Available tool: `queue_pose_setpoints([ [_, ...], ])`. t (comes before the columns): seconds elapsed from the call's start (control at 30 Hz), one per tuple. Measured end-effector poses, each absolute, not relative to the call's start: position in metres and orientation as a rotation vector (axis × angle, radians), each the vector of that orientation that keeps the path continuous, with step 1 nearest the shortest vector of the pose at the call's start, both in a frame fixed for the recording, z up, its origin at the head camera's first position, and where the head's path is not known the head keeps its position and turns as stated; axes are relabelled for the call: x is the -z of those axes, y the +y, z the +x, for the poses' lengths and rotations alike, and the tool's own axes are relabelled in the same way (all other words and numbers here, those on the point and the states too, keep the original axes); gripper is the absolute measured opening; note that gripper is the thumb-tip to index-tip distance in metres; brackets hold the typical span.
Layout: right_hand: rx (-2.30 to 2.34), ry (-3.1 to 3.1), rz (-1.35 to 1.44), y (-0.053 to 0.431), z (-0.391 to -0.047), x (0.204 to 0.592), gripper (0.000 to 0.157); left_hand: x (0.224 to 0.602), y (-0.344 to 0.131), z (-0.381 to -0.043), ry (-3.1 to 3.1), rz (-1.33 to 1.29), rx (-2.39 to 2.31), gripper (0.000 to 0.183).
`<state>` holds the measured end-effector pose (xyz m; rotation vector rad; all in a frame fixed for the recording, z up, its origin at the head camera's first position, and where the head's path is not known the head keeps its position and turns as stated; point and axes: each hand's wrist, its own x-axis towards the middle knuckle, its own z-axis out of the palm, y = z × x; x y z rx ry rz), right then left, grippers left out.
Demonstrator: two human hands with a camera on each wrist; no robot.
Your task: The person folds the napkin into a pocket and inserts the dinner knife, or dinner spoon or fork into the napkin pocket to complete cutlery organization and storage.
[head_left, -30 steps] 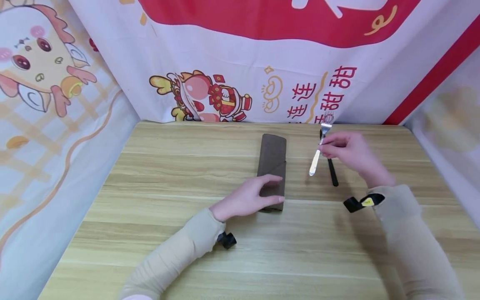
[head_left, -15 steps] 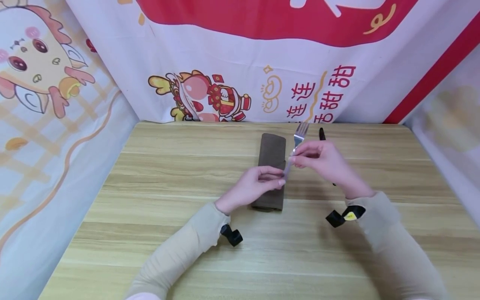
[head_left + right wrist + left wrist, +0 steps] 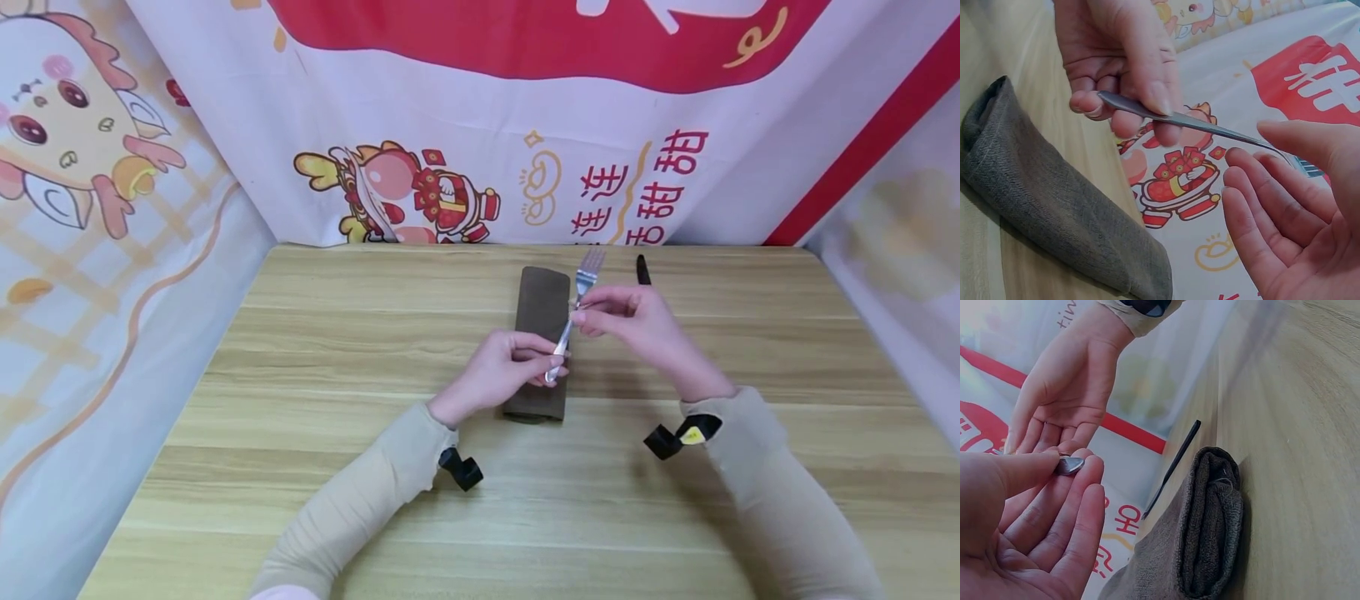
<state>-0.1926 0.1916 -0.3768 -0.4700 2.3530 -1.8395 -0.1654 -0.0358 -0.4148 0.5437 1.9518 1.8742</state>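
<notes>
A silver fork [image 3: 564,335] is held slantwise above a folded dark brown cloth [image 3: 538,400], its tines pointing to the back wall. My left hand [image 3: 495,371] pinches the end of the handle between thumb and fingers, as the left wrist view shows at the fork's handle tip [image 3: 1071,465]. Higher up, near the neck, the thumb and fingers of my right hand [image 3: 633,323] hold the same fork. Seen from the right wrist, the cloth [image 3: 1066,200] lies rolled flat on the table below both hands. Its layered end [image 3: 1216,525] faces the left wrist camera.
A thin black utensil [image 3: 642,270] lies on the wooden table [image 3: 360,333] behind the right hand, which hides most of it. In the left wrist view the black utensil [image 3: 1175,462] shows more fully. A printed cloth wall [image 3: 465,100] rises behind the table.
My right hand has carried the fork leftward from beside the black utensil to over the brown cloth. The left hand has moved slightly up off the cloth's lower end and taken the handle's end.
</notes>
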Motion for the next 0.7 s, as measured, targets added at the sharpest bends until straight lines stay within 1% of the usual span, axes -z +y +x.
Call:
queue_pose_setpoints([
  [0.17,1.908,2.271,-0.345,0.193,-0.193,0.375,0.033,0.418,-0.036,-0.165,1.956,0.560,-1.854,0.022],
  [0.3,1.925,2.230,-0.344,0.195,-0.192,0.375,0.032,0.421,-0.038,-0.165,2.026,0.607,-1.795,0.027],
  [0.37,1.944,2.222,-0.358,0.196,-0.192,0.375,0.031,0.422,-0.040,-0.165,2.111,0.659,-1.742,0.033],
  [0.53,1.986,2.237,-0.374,0.200,-0.192,0.371,0.033,0.423,-0.046,-0.166,2.290,0.814,-1.581,0.055],
  [0.7,1.991,2.278,-0.361,0.206,-0.191,0.363,0.031,0.421,-0.052,-0.164,2.419,0.904,-1.376,0.074],
])
